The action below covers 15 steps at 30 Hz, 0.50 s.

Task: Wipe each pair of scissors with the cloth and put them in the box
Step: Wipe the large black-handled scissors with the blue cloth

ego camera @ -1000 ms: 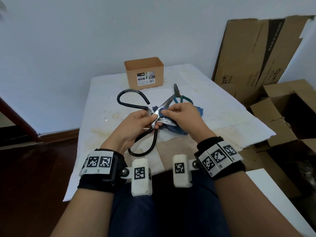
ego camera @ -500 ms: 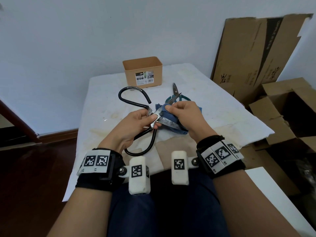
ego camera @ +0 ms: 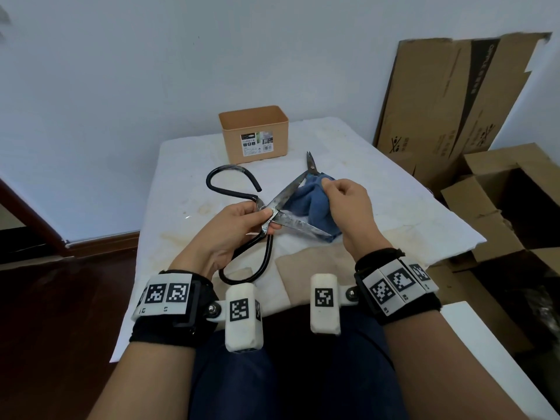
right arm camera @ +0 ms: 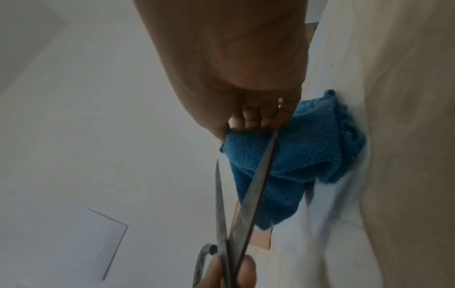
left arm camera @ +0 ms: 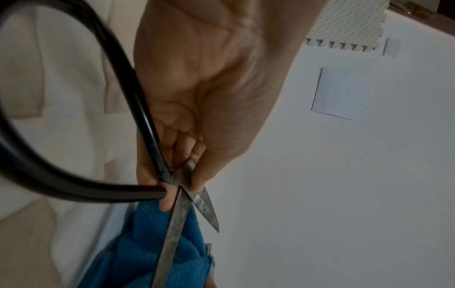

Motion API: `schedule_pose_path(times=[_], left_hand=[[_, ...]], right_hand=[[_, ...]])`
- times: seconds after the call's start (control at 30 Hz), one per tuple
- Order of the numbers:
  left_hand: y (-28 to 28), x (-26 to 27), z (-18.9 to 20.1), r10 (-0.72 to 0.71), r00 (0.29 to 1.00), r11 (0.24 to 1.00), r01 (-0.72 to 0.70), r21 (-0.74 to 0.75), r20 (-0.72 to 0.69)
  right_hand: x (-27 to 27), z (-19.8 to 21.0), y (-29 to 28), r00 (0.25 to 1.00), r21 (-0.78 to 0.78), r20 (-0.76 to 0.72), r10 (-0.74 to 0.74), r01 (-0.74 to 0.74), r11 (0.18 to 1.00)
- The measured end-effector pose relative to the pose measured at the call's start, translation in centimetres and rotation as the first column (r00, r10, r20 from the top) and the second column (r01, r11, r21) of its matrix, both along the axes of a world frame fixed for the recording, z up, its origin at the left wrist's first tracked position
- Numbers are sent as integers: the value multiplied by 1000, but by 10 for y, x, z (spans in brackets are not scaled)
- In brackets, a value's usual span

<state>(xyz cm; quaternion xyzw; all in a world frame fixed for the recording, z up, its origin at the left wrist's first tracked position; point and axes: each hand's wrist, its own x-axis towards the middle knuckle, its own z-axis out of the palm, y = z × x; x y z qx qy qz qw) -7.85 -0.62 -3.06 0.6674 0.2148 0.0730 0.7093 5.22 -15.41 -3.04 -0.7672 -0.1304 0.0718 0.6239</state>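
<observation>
Large scissors (ego camera: 283, 204) with black looped handles and spread steel blades are held above the table. My left hand (ego camera: 242, 221) pinches them at the pivot, thumb on top, also seen in the left wrist view (left arm camera: 187, 181). My right hand (ego camera: 345, 204) grips a blue cloth (ego camera: 315, 204) bunched around the far blade near its tip; the right wrist view shows the cloth (right arm camera: 307, 148) against that blade (right arm camera: 256, 185). A second, smaller pair of scissors (ego camera: 310, 160) lies on the table behind the cloth, handles hidden. The tan box (ego camera: 253, 134) stands open at the table's far edge.
The table (ego camera: 409, 213) has a white stained cover. Flattened cardboard (ego camera: 454, 95) leans on the wall at right, and open cartons (ego camera: 515, 192) sit on the floor beside the table. Dark wooden floor lies to the left.
My right hand has slid the cloth outward along the far blade, from near the pivot toward the tip. The blades have spread wider. My left hand keeps its grip at the pivot.
</observation>
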Motion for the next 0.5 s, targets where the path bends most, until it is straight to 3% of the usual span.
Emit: schedule_pose_path(times=[0.13, 0.27, 0.5], left_hand=[[3, -1, 3, 37, 999, 999, -38, -39, -14], [-1, 1, 7, 33, 999, 999, -33, -36, -2], [-4, 1, 5, -12, 999, 1000, 11, 19, 44]], right_hand=[[3, -2, -3, 1000, 2, 25, -14, 14, 1000], [-8, 4, 1, 993, 77, 29, 118, -120, 990], [-11, 10, 5, 984, 17, 45, 174, -175, 985]])
